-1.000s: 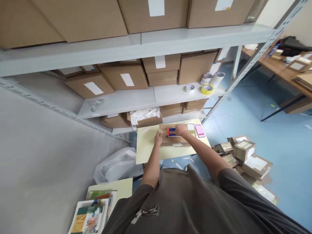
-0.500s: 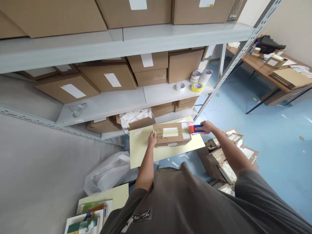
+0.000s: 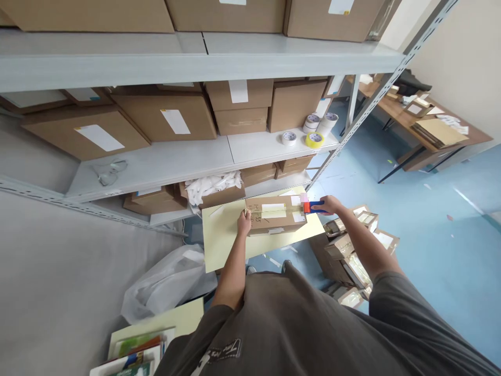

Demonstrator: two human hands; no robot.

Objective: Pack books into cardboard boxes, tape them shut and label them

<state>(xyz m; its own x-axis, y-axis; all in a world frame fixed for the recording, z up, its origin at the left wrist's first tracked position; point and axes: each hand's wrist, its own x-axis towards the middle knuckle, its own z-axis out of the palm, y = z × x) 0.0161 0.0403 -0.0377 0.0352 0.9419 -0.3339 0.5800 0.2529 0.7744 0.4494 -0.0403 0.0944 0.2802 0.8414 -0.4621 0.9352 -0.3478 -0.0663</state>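
Note:
A cardboard box with white labels and handwritten marks lies on a pale yellow board. Clear tape runs lengthwise along its top. My left hand grips the box's left end, with fingers bent over the edge. In my right hand is the blue handle of a tape dispenser. Its red head meets the right end of the box, where the tape ends. Part of the dispenser is hidden behind my fingers.
Metal shelving with cartons stands ahead; tape rolls sit on its middle shelf. Stacked taped boxes are at my right. A plastic bag lies at lower left. A wooden table stands farther right.
The camera view has shifted slightly. My left hand stays on the box's left end, and the tape dispenser remains at the right end with almost no visible movement.

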